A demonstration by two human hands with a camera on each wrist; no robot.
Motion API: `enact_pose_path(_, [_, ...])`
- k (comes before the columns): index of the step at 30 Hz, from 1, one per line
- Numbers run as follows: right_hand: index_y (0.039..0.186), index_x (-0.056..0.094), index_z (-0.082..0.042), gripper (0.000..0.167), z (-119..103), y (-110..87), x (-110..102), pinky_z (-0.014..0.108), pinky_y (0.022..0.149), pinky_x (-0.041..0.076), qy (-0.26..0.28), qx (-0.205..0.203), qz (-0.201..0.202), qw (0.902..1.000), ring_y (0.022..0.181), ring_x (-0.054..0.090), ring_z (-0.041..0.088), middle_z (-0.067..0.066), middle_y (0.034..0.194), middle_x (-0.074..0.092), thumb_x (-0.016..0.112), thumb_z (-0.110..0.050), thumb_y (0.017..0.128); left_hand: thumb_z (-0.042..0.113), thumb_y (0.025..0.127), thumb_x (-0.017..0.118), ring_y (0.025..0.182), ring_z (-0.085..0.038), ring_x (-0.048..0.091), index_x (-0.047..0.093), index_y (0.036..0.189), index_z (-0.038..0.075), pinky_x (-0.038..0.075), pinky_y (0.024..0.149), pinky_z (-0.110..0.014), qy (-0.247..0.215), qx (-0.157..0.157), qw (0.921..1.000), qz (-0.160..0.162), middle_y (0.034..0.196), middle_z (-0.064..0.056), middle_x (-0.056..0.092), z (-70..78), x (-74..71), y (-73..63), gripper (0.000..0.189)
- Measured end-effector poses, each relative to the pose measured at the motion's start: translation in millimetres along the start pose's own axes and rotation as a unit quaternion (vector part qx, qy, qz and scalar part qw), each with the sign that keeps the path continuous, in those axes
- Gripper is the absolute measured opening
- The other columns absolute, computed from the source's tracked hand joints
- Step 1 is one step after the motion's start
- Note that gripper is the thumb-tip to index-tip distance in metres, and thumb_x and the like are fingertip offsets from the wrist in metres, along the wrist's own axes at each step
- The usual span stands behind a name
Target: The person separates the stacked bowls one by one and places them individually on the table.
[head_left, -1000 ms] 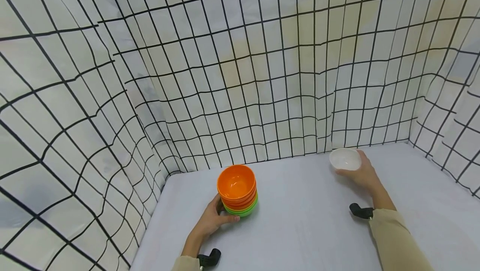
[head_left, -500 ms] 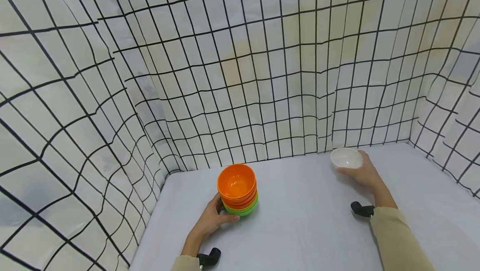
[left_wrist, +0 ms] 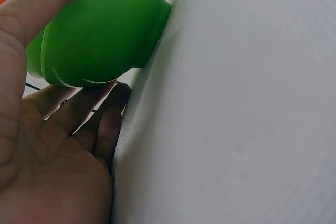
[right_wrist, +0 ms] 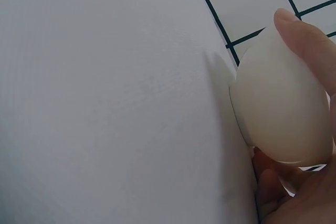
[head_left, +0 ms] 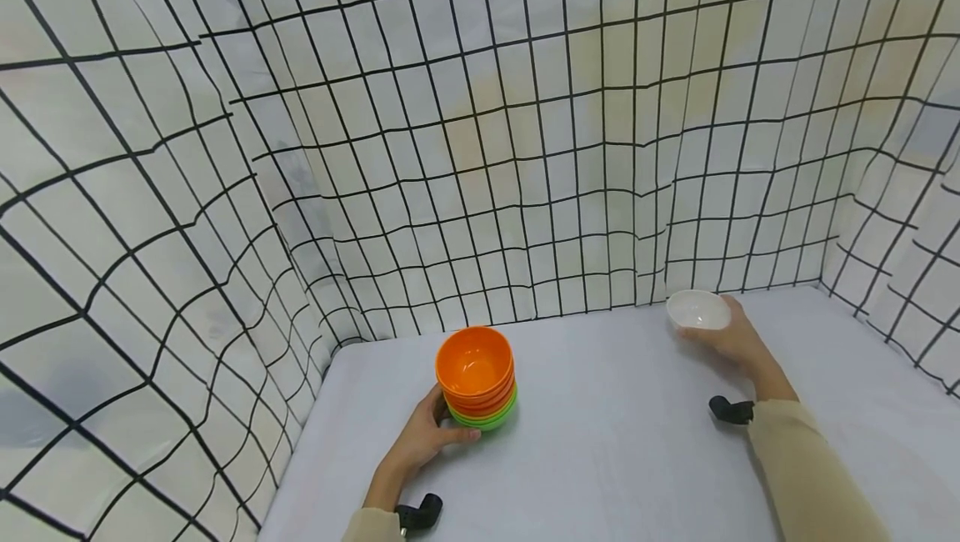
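In the head view a stack of bowls stands on the white-covered table (head_left: 592,425), left of the middle. Orange bowls (head_left: 474,363) are on top and green bowls (head_left: 486,420) at the bottom. My left hand (head_left: 422,439) holds the stack low on its left side. The left wrist view has the thumb (left_wrist: 47,3) along one side of a green bowl (left_wrist: 105,30) and the other fingers against its opposite side. Far right, my right hand (head_left: 733,338) grips a small white bowl (head_left: 697,311) between thumb and fingers, mouth up. Whether its base (right_wrist: 239,111) touches the table I cannot tell.
White walls (head_left: 525,150) with a black grid enclose the table at the back, left and right. The back wall meets the table just behind the white bowl. A black wrist device (head_left: 422,513) sits at the left cuff, another black device (head_left: 731,410) at the right.
My right hand has moved slightly right and farther back with the white bowl in its grip. The left hand and the stack look nearly unmoved.
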State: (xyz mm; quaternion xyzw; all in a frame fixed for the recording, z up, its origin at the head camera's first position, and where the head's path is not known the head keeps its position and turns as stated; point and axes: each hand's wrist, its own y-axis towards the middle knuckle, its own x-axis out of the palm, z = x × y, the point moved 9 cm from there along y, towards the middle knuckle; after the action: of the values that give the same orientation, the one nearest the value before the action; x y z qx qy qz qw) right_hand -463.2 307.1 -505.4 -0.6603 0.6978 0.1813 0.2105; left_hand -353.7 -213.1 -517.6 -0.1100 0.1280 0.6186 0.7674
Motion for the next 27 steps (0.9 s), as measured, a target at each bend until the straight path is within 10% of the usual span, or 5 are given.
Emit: enact_pose_path(27, [0.162, -0.008, -0.004, 0.133, 5.1, -9.5, 0.9, 0.076, 0.115, 0.03, 0.029, 0.03, 0.052, 0.9978, 0.145, 0.025, 0.061, 0.038, 0.162, 0.017, 0.082, -0.056, 0.081, 0.02, 0.074, 0.093, 0.138, -0.026, 0.052, 0.044, 0.152, 0.03, 0.036, 0.123, -0.057, 0.006, 0.009, 0.9999, -0.006, 0.15, 0.001, 0.056, 0.4, -1.0, 0.0, 0.093])
